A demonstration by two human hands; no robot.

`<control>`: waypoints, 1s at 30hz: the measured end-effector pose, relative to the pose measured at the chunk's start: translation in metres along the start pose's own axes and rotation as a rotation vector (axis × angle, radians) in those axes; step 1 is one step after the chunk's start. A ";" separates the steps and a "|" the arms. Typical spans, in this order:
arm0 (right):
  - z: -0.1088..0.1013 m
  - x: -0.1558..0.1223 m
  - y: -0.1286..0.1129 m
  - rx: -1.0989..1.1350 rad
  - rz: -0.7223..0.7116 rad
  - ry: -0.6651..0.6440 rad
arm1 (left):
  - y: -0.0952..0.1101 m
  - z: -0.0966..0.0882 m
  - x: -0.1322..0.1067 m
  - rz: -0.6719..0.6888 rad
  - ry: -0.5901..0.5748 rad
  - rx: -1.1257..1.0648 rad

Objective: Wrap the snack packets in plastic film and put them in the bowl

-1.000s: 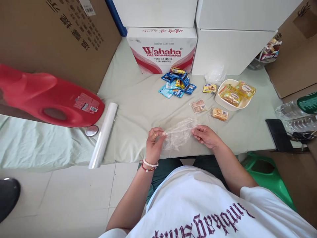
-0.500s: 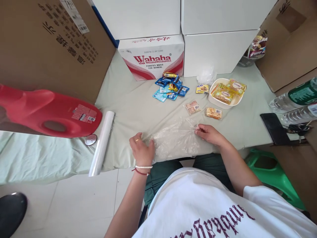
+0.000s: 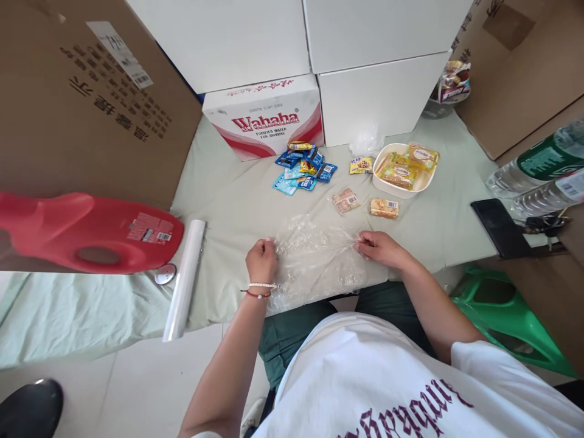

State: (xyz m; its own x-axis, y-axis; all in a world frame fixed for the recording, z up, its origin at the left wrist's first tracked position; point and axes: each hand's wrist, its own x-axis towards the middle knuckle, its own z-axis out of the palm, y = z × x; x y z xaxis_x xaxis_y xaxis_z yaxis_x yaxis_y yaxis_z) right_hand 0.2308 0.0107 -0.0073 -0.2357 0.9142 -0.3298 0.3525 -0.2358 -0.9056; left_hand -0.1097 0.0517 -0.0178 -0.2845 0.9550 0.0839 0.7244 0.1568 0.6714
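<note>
A crumpled clear plastic bag lies spread along the table's front edge between my hands. My left hand is closed in a pinch at the bag's left edge. At the opposite edge, the fingers of my right hand pinch the gathered plastic. Just beyond the bag are a pink wrapped snack and a wrapped pastry. A white bowl farther back holds yellow snack packets, with a small yellow packet beside it. Blue snack packets form a heap to its left.
At left, a white roll lies near a red jug and a round tin. A Wahaha carton stands at the back. On the right are plastic bottles, a black phone and a green stool.
My left hand has gone from spread fingers to a closed pinch on the bag's left edge. The bag is spread wider. My right hand keeps its pinch, and the view has shifted slightly.
</note>
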 end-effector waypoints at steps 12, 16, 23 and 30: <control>0.016 0.009 -0.019 0.410 0.069 0.182 | 0.009 0.005 -0.053 0.517 -0.244 0.387; 0.021 0.016 -0.006 0.160 0.015 0.234 | 0.002 0.007 -0.046 0.470 -0.293 0.477; -0.031 0.010 0.006 0.004 0.071 0.152 | -0.013 -0.002 -0.041 0.481 -0.265 0.472; -0.080 0.068 -0.053 -0.894 -0.335 0.166 | -0.013 0.001 -0.043 0.481 -0.263 0.461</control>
State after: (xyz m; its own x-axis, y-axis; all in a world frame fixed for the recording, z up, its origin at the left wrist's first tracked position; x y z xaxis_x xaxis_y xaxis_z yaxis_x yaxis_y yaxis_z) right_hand 0.2681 0.1118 0.0398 -0.3424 0.9395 0.0129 0.8651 0.3206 -0.3858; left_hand -0.1067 0.0091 -0.0307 0.2517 0.9650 0.0734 0.9396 -0.2619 0.2206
